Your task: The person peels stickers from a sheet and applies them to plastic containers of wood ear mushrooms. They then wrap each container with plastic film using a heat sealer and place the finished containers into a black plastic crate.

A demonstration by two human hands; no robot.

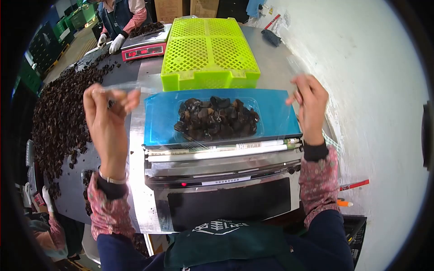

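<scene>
A clear plastic tray (258, 105) of dark wood ear mushrooms (217, 118) sits on the blue top (158, 119) of a wrapping machine in front of me. Thin cling film (129, 85) shows as glints near my fingers and over the tray; its full outline is hard to see. My left hand (108, 113) is raised left of the tray, fingers pinched on the film. On the other side, my right hand (309, 101) is up with fingers curled together, film edges faintly visible beside it. Printed film rolls (221, 151) lie along the machine's near side.
An upturned yellow-green crate (210, 54) stands just behind the machine. Loose mushrooms (63, 117) cover the table's left. A co-worker in white gloves (116, 44) is at a red scale (142, 52); another person's gloved hand (47, 198) shows lower left. A white wall (361, 90) bounds the right.
</scene>
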